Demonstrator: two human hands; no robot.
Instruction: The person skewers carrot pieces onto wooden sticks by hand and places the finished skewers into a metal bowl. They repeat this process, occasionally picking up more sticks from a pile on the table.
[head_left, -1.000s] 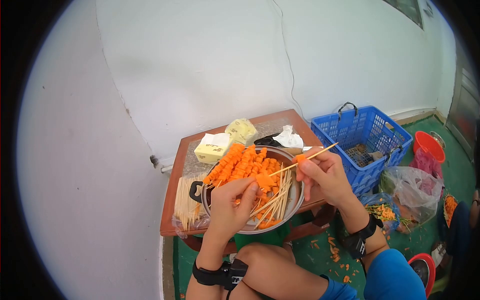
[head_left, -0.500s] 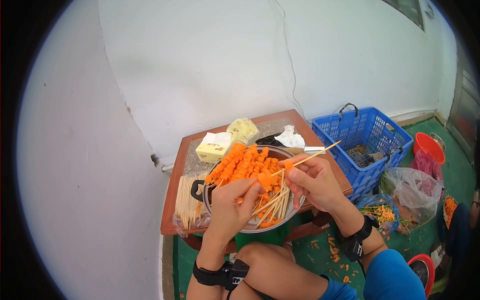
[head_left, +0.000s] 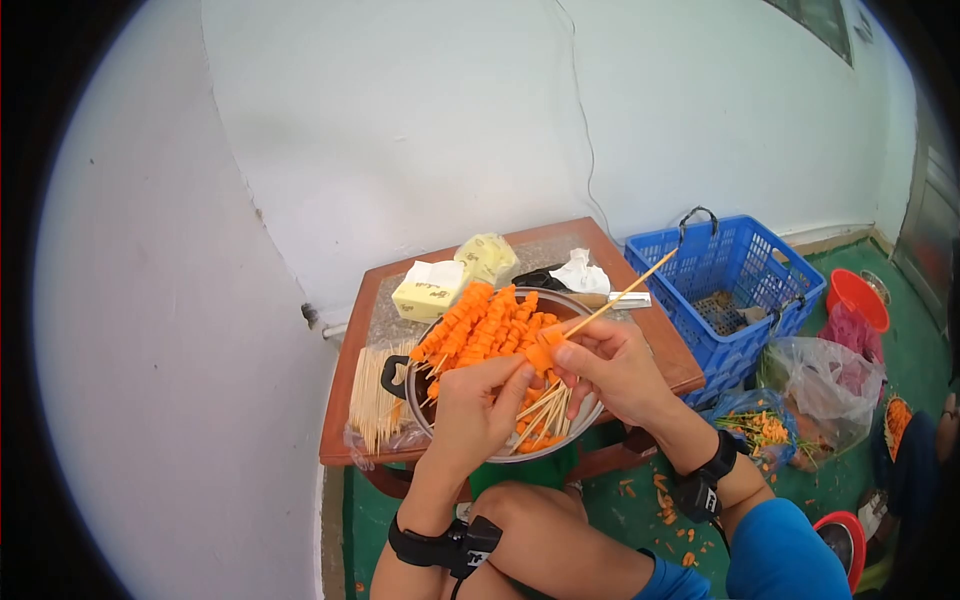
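Over a round pan (head_left: 592,420), my left hand (head_left: 478,408) pinches orange carrot pieces (head_left: 541,355) threaded on a wooden skewer (head_left: 635,285). My right hand (head_left: 618,372) closes its thumb and fingers round the skewer, right beside the carrot. The bare end of the stick slants up and to the right. Finished-looking carrot skewers (head_left: 487,325) lie piled in the back of the pan. Loose wooden sticks (head_left: 545,412) lean in its front, partly behind my hands, above more carrot pieces.
The pan stands on a small wooden-edged table (head_left: 668,350). A bundle of skewers (head_left: 376,400) lies left, a tissue pack (head_left: 428,290) and a knife (head_left: 628,299) behind. On the green floor stand a blue crate (head_left: 735,330), plastic bags (head_left: 825,385) and a red basin (head_left: 858,298). A person sits far right.
The carrot pieces, apart on the skewer before, now sit close together. My right hand has come slightly left towards my left hand, and the skewer points up more steeply.
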